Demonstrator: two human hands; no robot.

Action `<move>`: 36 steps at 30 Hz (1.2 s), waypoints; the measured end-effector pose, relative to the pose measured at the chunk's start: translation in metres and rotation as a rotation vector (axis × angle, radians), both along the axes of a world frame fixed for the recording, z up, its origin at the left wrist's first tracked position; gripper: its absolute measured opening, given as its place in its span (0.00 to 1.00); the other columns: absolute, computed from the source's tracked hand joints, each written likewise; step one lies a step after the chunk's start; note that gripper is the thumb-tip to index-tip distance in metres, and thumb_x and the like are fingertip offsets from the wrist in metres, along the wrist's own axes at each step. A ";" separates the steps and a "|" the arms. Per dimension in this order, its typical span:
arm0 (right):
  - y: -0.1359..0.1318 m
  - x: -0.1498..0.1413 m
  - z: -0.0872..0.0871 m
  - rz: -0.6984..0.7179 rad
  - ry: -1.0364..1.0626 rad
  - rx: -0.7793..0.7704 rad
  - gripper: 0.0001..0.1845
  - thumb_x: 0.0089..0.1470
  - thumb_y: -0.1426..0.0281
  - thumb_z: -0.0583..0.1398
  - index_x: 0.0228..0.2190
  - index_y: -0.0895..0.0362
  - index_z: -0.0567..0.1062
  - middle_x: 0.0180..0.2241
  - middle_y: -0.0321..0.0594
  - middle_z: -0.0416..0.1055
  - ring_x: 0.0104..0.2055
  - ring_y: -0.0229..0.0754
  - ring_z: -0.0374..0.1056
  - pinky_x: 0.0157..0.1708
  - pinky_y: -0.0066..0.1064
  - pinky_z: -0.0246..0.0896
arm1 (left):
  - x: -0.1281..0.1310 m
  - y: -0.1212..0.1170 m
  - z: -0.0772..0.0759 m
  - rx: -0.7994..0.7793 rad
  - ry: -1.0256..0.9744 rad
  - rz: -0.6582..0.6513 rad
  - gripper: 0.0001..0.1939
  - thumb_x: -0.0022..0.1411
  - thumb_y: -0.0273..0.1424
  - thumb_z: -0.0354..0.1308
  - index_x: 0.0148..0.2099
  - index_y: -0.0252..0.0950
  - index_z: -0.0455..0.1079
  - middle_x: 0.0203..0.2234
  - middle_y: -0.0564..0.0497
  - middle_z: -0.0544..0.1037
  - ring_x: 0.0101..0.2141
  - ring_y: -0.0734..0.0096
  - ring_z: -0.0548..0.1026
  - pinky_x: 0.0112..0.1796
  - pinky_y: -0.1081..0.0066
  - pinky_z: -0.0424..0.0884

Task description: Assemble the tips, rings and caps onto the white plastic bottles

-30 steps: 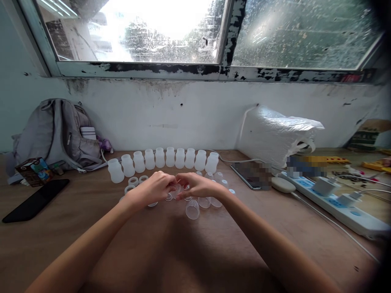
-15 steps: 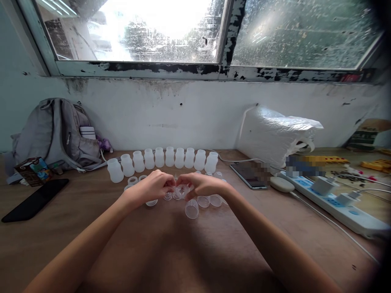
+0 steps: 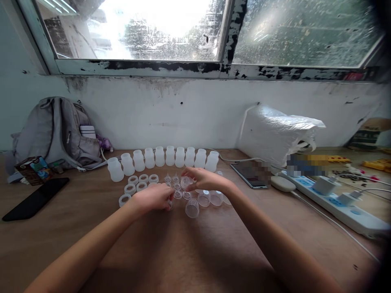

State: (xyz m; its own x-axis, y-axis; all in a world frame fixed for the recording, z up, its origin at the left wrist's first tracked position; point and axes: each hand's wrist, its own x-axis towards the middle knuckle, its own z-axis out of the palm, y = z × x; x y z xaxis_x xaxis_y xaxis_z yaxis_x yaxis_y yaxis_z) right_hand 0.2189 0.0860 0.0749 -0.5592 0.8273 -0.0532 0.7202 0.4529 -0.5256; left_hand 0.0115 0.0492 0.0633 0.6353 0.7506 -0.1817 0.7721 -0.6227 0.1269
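My left hand [image 3: 152, 197] is closed in a pinch on a small clear teat [image 3: 170, 205], partly hidden by the fingers, low over the table. My right hand [image 3: 205, 180] curls its thumb and fingers around a clear plastic cap [image 3: 185, 182]. Several clear teats [image 3: 177, 195] stand between the two hands. To the left are rows of white screw rings [image 3: 130, 189], some covered by my left hand. Nearest me a single clear cap [image 3: 192, 208] sits apart, with more clear caps [image 3: 216, 198] under and beside my right forearm.
A curved row of frosted small bottles [image 3: 159, 156] stands at the back. On the left are a grey backpack [image 3: 55, 130], a small carton [image 3: 34, 171] and a black phone [image 3: 36, 199]. On the right lie another phone [image 3: 249, 175], a white bag [image 3: 275, 134] and a power strip [image 3: 339, 203].
My hands were together over the teats and have parted. The left has moved left and toward me with a teat; the right has shifted slightly up and right, still holding the cap.
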 end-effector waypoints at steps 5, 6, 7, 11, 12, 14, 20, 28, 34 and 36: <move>-0.002 -0.001 0.003 0.011 -0.013 0.013 0.27 0.38 0.58 0.62 0.42 0.51 0.65 0.37 0.38 0.63 0.38 0.42 0.60 0.32 0.28 0.55 | -0.005 0.002 -0.001 -0.020 -0.060 -0.011 0.12 0.48 0.36 0.58 0.36 0.39 0.64 0.32 0.53 0.71 0.34 0.68 0.68 0.27 0.74 0.58; -0.002 -0.002 0.004 0.014 -0.010 0.020 0.27 0.37 0.57 0.62 0.41 0.52 0.66 0.37 0.38 0.64 0.38 0.42 0.60 0.32 0.28 0.55 | -0.006 0.002 0.001 -0.014 -0.081 -0.010 0.13 0.48 0.38 0.57 0.37 0.39 0.64 0.33 0.53 0.71 0.35 0.67 0.68 0.28 0.74 0.59; -0.003 -0.003 0.005 0.021 -0.002 0.027 0.27 0.37 0.57 0.63 0.40 0.53 0.66 0.36 0.39 0.64 0.37 0.42 0.61 0.32 0.28 0.55 | -0.007 0.001 0.003 0.002 -0.098 -0.008 0.14 0.49 0.40 0.57 0.38 0.39 0.63 0.34 0.53 0.71 0.35 0.67 0.68 0.29 0.74 0.59; -0.005 -0.005 0.012 0.058 0.059 0.001 0.28 0.36 0.54 0.62 0.38 0.55 0.68 0.35 0.39 0.66 0.35 0.41 0.62 0.31 0.28 0.56 | -0.004 -0.006 0.018 0.171 -0.137 0.045 0.16 0.54 0.44 0.51 0.39 0.38 0.61 0.33 0.52 0.70 0.31 0.68 0.69 0.27 0.73 0.60; -0.006 -0.006 0.014 0.070 0.078 -0.014 0.27 0.36 0.54 0.62 0.38 0.55 0.68 0.35 0.39 0.66 0.35 0.40 0.62 0.31 0.28 0.56 | -0.002 -0.008 0.022 0.222 -0.148 0.057 0.16 0.56 0.44 0.49 0.40 0.37 0.60 0.33 0.52 0.69 0.30 0.68 0.69 0.26 0.73 0.60; -0.009 -0.007 0.018 0.095 0.120 -0.044 0.27 0.37 0.54 0.62 0.38 0.55 0.69 0.35 0.39 0.66 0.35 0.40 0.62 0.30 0.28 0.56 | 0.001 -0.012 0.027 0.303 -0.167 0.056 0.14 0.59 0.42 0.46 0.41 0.37 0.60 0.34 0.51 0.68 0.29 0.69 0.70 0.25 0.73 0.61; -0.025 -0.009 0.023 0.126 0.229 -0.159 0.25 0.37 0.57 0.63 0.37 0.58 0.70 0.32 0.39 0.69 0.33 0.38 0.64 0.28 0.27 0.57 | 0.002 -0.026 0.027 0.344 -0.240 -0.028 0.10 0.62 0.32 0.42 0.43 0.39 0.61 0.40 0.50 0.63 0.27 0.76 0.69 0.27 0.73 0.64; -0.057 -0.004 0.001 0.012 0.120 0.158 0.16 0.44 0.61 0.60 0.33 0.58 0.72 0.29 0.39 0.68 0.32 0.39 0.63 0.31 0.29 0.57 | -0.039 -0.063 0.011 0.346 -0.201 -0.002 0.09 0.62 0.29 0.40 0.38 0.36 0.60 0.37 0.48 0.65 0.33 0.71 0.68 0.29 0.74 0.65; -0.080 0.005 -0.036 -0.050 0.047 0.292 0.13 0.46 0.68 0.58 0.36 0.59 0.68 0.34 0.44 0.66 0.34 0.40 0.63 0.34 0.31 0.58 | -0.091 -0.088 -0.007 0.304 -0.079 0.134 0.11 0.61 0.29 0.38 0.36 0.36 0.61 0.33 0.47 0.67 0.32 0.69 0.68 0.30 0.72 0.64; -0.087 0.008 -0.041 -0.042 0.087 0.283 0.14 0.46 0.69 0.58 0.37 0.59 0.66 0.35 0.44 0.67 0.34 0.40 0.64 0.34 0.32 0.58 | -0.103 -0.094 -0.011 0.295 -0.056 0.176 0.11 0.60 0.30 0.38 0.36 0.36 0.62 0.34 0.47 0.67 0.33 0.67 0.68 0.30 0.71 0.64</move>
